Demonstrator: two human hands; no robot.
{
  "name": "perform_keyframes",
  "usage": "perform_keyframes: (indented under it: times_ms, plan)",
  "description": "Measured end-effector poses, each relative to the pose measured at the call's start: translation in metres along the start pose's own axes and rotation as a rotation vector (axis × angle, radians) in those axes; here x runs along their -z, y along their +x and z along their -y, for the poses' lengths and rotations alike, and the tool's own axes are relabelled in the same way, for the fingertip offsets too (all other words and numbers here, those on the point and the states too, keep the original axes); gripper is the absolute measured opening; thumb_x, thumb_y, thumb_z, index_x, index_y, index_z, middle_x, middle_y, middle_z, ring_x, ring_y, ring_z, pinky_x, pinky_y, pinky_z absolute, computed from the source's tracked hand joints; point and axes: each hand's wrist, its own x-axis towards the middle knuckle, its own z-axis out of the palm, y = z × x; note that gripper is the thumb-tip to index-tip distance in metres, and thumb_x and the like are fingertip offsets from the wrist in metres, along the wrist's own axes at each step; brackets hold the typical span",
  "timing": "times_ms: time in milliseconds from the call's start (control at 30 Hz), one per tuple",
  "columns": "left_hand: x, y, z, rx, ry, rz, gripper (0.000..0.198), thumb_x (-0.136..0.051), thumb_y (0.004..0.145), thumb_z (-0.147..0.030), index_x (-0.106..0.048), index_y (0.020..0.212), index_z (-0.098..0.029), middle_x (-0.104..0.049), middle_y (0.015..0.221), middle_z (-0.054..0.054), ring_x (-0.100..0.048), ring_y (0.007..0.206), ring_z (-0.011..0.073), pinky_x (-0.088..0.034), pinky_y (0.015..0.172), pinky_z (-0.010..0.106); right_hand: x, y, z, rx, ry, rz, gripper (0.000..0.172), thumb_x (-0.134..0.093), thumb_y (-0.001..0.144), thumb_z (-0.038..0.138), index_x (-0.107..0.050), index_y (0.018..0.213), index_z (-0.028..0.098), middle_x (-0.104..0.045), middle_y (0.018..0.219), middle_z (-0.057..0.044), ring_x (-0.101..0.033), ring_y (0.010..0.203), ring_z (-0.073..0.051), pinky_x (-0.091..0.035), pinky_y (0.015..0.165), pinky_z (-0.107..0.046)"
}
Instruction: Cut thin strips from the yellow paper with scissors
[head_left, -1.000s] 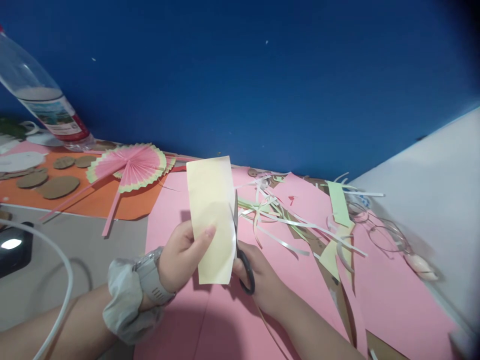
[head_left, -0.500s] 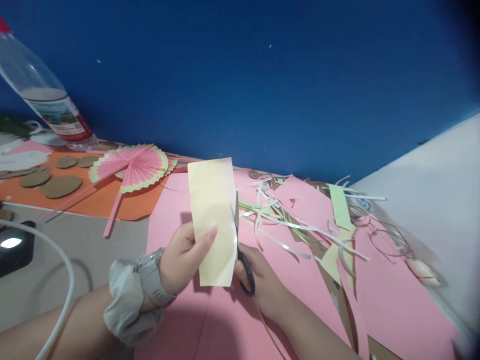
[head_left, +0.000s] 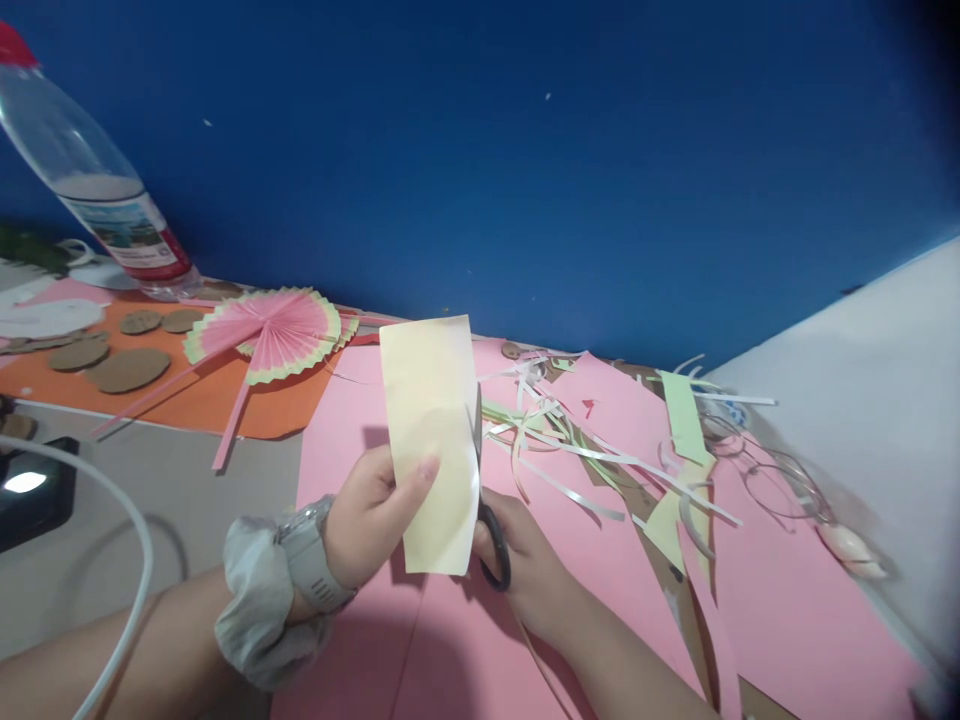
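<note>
My left hand (head_left: pixel 371 520) pinches a pale yellow paper rectangle (head_left: pixel 433 420), holding it upright above the pink sheet (head_left: pixel 765 590). A grey watch and a grey scrunchie sit on that wrist. My right hand (head_left: pixel 525 565) grips black-handled scissors (head_left: pixel 486 510). Their blades run up along the paper's right edge. Most of my right fingers are hidden behind the paper and the scissor handle.
Thin paper strips and offcuts (head_left: pixel 585 440) lie scattered to the right. A pleated pink fan (head_left: pixel 262 330) and brown card discs (head_left: pixel 124 368) rest on orange paper at left, by a plastic bottle (head_left: pixel 90 190). A white cable (head_left: pixel 127 560) curves at lower left. Wire rings (head_left: pixel 780 480) lie near the white wall.
The paper and both hands have drifted slightly right and down. The scissor blades sit a little further along the paper's right edge.
</note>
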Motion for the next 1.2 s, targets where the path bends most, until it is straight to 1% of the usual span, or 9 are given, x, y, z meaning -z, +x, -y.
perform_keyframes:
  times_ms: [200, 300, 533, 633, 767, 1000, 1200]
  plan:
    - [-0.0011, 0.0006, -0.0007, 0.016, -0.009, -0.023, 0.041, -0.051, 0.091, -0.046, -0.065, 0.071, -0.013, -0.065, 0.061, 0.003, -0.061, 0.052, 0.0117, -0.050, 0.045, 0.019, -0.0001, -0.0002, 0.0005, -0.005, -0.011, -0.002, 0.042, -0.048, 0.091, 0.057, -0.046, 0.072, 0.019, -0.046, 0.062, 0.002, -0.044, 0.056, -0.013, -0.038, 0.054, -0.026]
    - [-0.0013, 0.0004, -0.0002, 0.015, -0.006, -0.036, 0.041, -0.051, 0.091, -0.046, -0.065, 0.071, -0.013, -0.065, 0.061, 0.003, -0.061, 0.052, 0.0120, -0.050, 0.046, 0.019, -0.0005, 0.0001, 0.0005, -0.006, -0.011, -0.006, 0.040, -0.047, 0.092, 0.053, -0.047, 0.073, 0.019, -0.046, 0.062, 0.002, -0.043, 0.056, -0.012, -0.037, 0.054, -0.026]
    - [-0.0007, 0.0020, -0.0003, -0.016, -0.001, -0.033, 0.040, -0.051, 0.091, -0.045, -0.066, 0.070, -0.014, -0.066, 0.060, 0.001, -0.061, 0.052, 0.0105, -0.048, 0.046, 0.016, -0.0013, -0.0002, 0.0025, -0.018, 0.010, -0.018, 0.035, -0.050, 0.093, 0.046, -0.046, 0.071, 0.019, -0.043, 0.061, 0.004, -0.040, 0.056, -0.012, -0.034, 0.056, -0.027]
    - [-0.0009, 0.0027, 0.0000, -0.009, -0.019, -0.030, 0.040, -0.052, 0.091, -0.046, -0.066, 0.070, -0.014, -0.065, 0.059, 0.000, -0.061, 0.053, 0.0106, -0.048, 0.046, 0.016, -0.0013, 0.0000, 0.0020, -0.030, 0.009, -0.026, 0.032, -0.053, 0.092, 0.042, -0.046, 0.070, 0.019, -0.044, 0.060, 0.004, -0.039, 0.055, -0.012, -0.033, 0.056, -0.027]
    - [-0.0007, 0.0015, 0.0012, -0.035, -0.015, -0.042, 0.038, -0.053, 0.090, -0.045, -0.065, 0.070, -0.015, -0.063, 0.059, -0.001, -0.059, 0.053, 0.0092, -0.046, 0.047, 0.014, -0.0013, 0.0002, 0.0008, -0.040, 0.019, -0.039, 0.029, -0.056, 0.090, 0.037, -0.047, 0.069, 0.019, -0.043, 0.060, 0.004, -0.039, 0.056, -0.012, -0.031, 0.054, -0.026]
    - [-0.0006, 0.0018, 0.0006, -0.020, -0.009, -0.039, 0.040, -0.052, 0.090, -0.046, -0.064, 0.068, -0.015, -0.064, 0.060, -0.001, -0.057, 0.052, 0.0081, -0.044, 0.046, 0.014, -0.0010, -0.0004, 0.0006, -0.043, 0.020, -0.032, 0.024, -0.056, 0.090, 0.031, -0.048, 0.071, 0.019, -0.045, 0.061, 0.003, -0.040, 0.057, -0.012, -0.032, 0.054, -0.025]
    - [-0.0013, 0.0023, 0.0003, -0.035, 0.001, -0.056, 0.039, -0.053, 0.090, -0.046, -0.063, 0.069, -0.015, -0.062, 0.060, -0.001, -0.055, 0.052, 0.0078, -0.044, 0.045, 0.014, -0.0016, 0.0003, -0.0001, -0.041, 0.017, -0.046, 0.023, -0.054, 0.089, 0.023, -0.046, 0.068, 0.019, -0.045, 0.060, 0.004, -0.040, 0.056, -0.011, -0.033, 0.054, -0.025]
